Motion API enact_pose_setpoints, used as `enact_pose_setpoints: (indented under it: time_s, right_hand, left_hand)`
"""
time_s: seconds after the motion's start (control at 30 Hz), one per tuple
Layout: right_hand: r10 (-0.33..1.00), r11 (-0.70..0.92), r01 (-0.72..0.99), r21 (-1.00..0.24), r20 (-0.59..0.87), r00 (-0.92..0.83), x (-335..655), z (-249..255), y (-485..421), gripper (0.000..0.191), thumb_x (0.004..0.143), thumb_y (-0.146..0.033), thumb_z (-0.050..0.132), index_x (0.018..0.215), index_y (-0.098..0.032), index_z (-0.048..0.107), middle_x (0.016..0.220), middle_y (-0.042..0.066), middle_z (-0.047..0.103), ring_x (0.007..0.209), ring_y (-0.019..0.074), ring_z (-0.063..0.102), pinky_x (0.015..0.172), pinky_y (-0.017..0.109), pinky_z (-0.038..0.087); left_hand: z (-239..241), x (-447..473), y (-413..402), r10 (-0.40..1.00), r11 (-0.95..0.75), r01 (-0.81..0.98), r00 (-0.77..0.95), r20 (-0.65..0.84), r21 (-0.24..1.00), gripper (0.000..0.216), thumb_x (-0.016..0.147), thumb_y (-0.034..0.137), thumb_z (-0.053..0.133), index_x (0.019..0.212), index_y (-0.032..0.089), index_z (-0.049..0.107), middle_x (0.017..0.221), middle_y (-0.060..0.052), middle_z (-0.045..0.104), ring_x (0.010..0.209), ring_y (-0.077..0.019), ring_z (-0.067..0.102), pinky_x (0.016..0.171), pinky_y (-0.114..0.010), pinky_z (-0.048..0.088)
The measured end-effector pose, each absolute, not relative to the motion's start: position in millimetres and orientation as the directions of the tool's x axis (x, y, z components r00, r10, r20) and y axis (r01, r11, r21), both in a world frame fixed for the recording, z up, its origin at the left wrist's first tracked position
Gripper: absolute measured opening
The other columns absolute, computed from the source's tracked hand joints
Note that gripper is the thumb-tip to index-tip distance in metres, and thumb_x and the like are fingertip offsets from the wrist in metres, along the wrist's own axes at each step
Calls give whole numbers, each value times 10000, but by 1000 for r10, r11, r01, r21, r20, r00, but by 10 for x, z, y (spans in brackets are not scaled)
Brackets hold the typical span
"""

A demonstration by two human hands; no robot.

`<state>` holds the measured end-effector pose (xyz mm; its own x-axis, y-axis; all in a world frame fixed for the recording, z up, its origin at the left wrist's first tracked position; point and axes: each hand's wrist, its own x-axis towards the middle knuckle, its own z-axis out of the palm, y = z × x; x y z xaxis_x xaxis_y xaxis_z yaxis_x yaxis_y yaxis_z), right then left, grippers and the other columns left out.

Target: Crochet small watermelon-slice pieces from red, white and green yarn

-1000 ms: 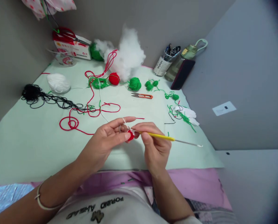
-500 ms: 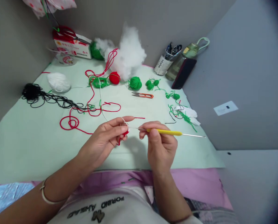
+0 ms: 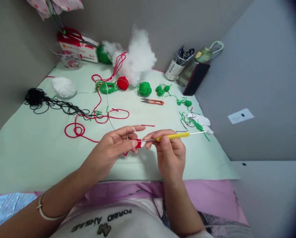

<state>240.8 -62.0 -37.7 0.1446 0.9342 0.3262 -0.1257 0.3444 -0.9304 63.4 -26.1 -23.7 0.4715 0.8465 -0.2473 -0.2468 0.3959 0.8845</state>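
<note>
Between thumb and fingers, my left hand (image 3: 119, 142) pinches a small red and white crochet piece (image 3: 139, 143), its index finger stretched out with white yarn (image 3: 108, 99) over it. A red tail hangs below the piece. My right hand (image 3: 171, 152) is closed round a crochet hook (image 3: 176, 136) with a yellow handle and metal ends. The hook's left end meets the crochet piece, and the fingertips of both hands are close together above the table's front part. Loops of red yarn (image 3: 75, 130) lie left of my hands.
Orange thread snips (image 3: 152, 101), a green yarn ball (image 3: 145, 89), a red ball (image 3: 123, 83) and white stuffing (image 3: 140, 56) lie beyond my hands. At left are tangled black yarn (image 3: 36, 97) and a white ball (image 3: 63, 87). A phone (image 3: 196, 79) leans against a bottle (image 3: 185, 76) at right.
My right hand has come nearer my left, and the hook now meets the crochet piece. The hook's far end has tilted upward. More of the red and white piece shows.
</note>
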Motion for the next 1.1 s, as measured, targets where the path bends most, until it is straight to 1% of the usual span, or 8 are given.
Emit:
enact_pose_setpoints:
  time_s: [0.27,0.47,0.57,0.63,0.7,0.8,0.93,1.1]
  right_hand:
    - [816,529,233,-816,564,122,2375,-334,-723,234,1052,-166,506,1094,-248,721,997,46,786,822,170,740,728,344,628]
    - [648,631,596,-496,760,-54,2313,-448,-743,296,1005,-108,564,1237,-234,698,1052,83,775,951,209,751,788,354,636]
    - [607,583,733,-351,788,-106,2277,-490,-757,379,975,-87,613,1293,-275,700,1114,76,753,1011,209,742,820,332,628]
    - [630,584,682,-440,776,-38,2274,-473,-755,360,982,-94,599,1261,-292,712,1089,62,755,976,201,739,795,338,626]
    - [695,570,516,-640,710,111,2286,-426,-737,283,1008,-117,556,1165,-274,733,991,49,758,858,182,723,726,342,615]
    - [795,513,236,-826,560,233,2302,-359,-689,221,1030,-164,540,1019,-240,748,873,33,742,733,165,683,660,341,589]
    - [814,521,219,-825,557,164,2277,-362,-658,201,1013,-156,596,1053,-256,766,960,36,782,902,190,724,774,367,611]
    - [733,564,478,-673,675,86,2240,-442,-700,327,981,-96,629,1200,-303,755,1087,54,767,965,197,735,794,361,625]
  left_hand:
    - [-209,638,-289,891,332,-240,398,-219,912,336,852,263,823,1186,299,812,824,22,639,751,-119,583,710,-235,470]
    - [-207,725,-363,926,308,-309,314,-210,900,399,804,220,862,1196,259,793,780,41,646,761,-106,593,742,-214,493]
    - [-248,737,-371,878,430,-381,387,-281,819,468,810,262,867,1267,247,766,789,28,671,755,-108,600,744,-221,499]
    - [-274,721,-343,815,538,-398,471,-338,743,460,822,285,859,1270,232,771,805,10,688,733,-102,598,731,-219,495]
    - [-284,697,-304,787,582,-401,496,-367,707,398,830,270,849,1222,222,798,806,3,689,699,-84,587,702,-202,477]
    - [-264,674,-275,828,515,-382,453,-331,767,340,828,232,841,1168,247,826,773,17,664,681,-77,582,645,-183,444]
    - [-236,691,-315,869,398,-350,441,-225,848,351,827,231,857,1169,301,827,786,28,652,723,-86,572,683,-186,466]
    - [-273,736,-330,864,451,-400,419,-278,798,392,810,264,882,1194,306,816,837,16,689,747,-85,567,692,-172,471]
